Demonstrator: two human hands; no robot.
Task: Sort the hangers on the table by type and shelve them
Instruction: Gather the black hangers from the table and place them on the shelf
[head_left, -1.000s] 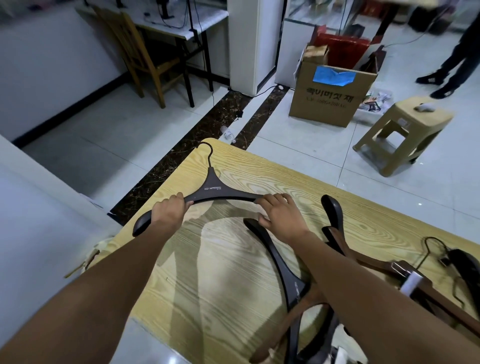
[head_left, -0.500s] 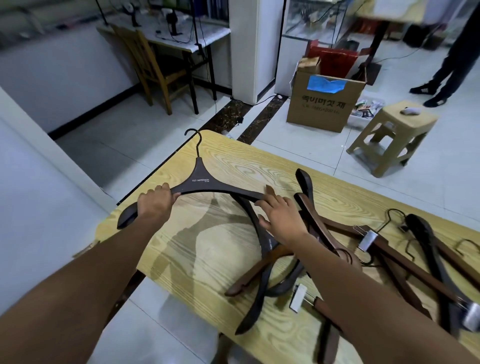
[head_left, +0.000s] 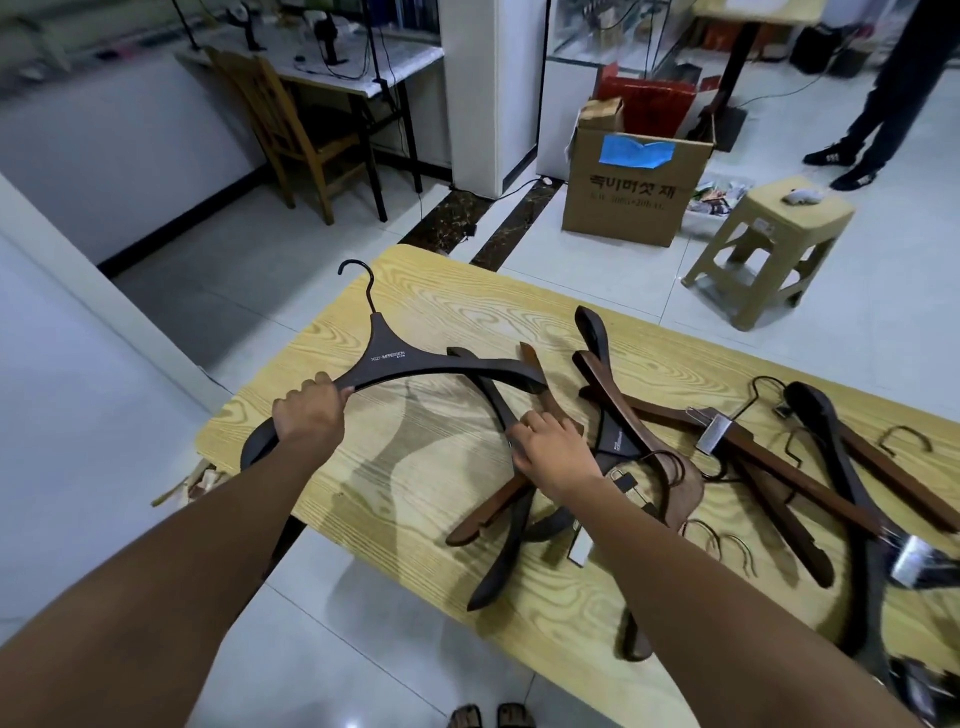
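Head view. The left hand is closed tight round the left arm of a dark hanger. The hook points away, over the left end of the counter, and the hanger casts its shadow on the wood.

The right hand has its fingers curled over the arm of a second dark hanger, which lies on the counter crossed with a brown one.

The pile of hangers spreads along the counter to the right. The right forearm covers part of it. Its far right edge is blurred and cut off by the frame, so no count is possible.
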